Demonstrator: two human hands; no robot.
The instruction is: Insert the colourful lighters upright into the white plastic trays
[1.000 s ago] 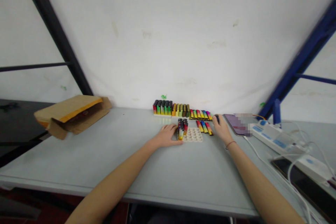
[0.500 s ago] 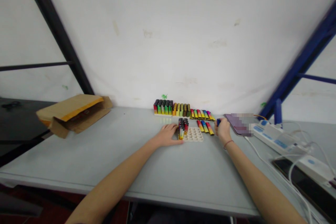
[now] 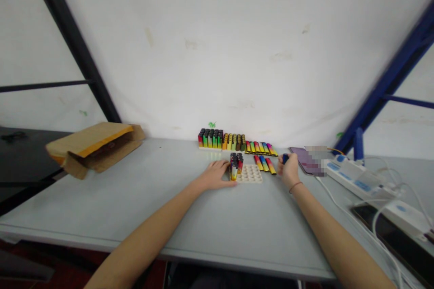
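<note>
Cardboard box (image 3: 93, 146) lies on its side at the far left of the grey table (image 3: 142, 207), well apart from both hands.

Left hand (image 3: 216, 175) rests flat on the table, fingers loosely spread, holding nothing; its fingertips touch the left edge of the white tray (image 3: 250, 174). A small cluster of upright lighters (image 3: 236, 165) stands in the tray's left cells, just beside those fingertips; the remaining cells are bare.

Behind the tray, by the wall: a filled row of upright lighters (image 3: 221, 140).

Between the hands, three loose lighters (image 3: 265, 164) lie flat on the table.

Right hand (image 3: 289, 169) is curled shut around a dark blue lighter (image 3: 285, 158), its top protruding above the fingers. Just right of this hand: a phone (image 3: 305, 159), then a power strip (image 3: 352, 175) with cables.
</note>
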